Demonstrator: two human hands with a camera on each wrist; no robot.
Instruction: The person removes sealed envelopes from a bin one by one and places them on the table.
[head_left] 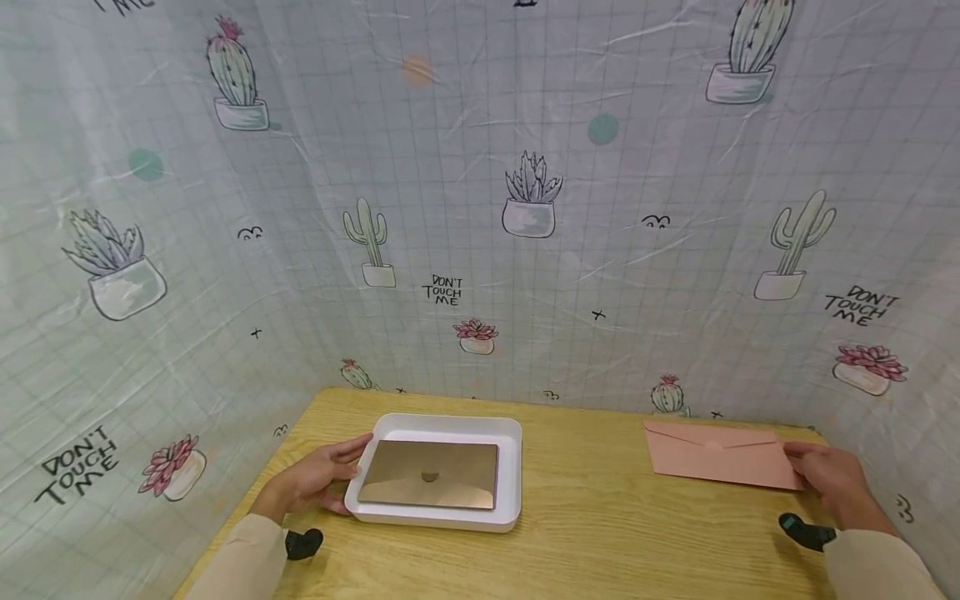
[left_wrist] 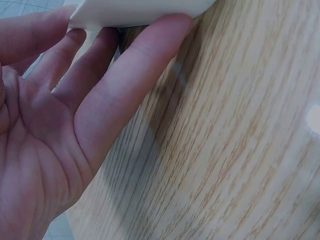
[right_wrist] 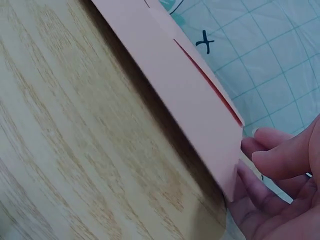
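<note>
My left hand [head_left: 317, 477] holds the left end of a white shallow tray [head_left: 512, 475], fingers at its far left and thumb toward its near left corner. In the left wrist view the thumb [left_wrist: 135, 75] and fingertips meet the tray's wall [left_wrist: 130, 12]. Inside the tray lies a flat gold-brown envelope [head_left: 405, 471] with a small notch in its middle. At the right, my right hand [head_left: 832, 479] holds a pink envelope [head_left: 690, 454] by its right end. Its flap [right_wrist: 220, 90] stands slightly apart in the right wrist view. Part of the grip there is hidden.
Both envelopes are on or above a wood-grain table [head_left: 585, 500], the pink one near its back edge. A pale curtain [head_left: 480, 250] printed with cacti surrounds the table at the back and sides. Dark bands [head_left: 303, 544] are on both wrists.
</note>
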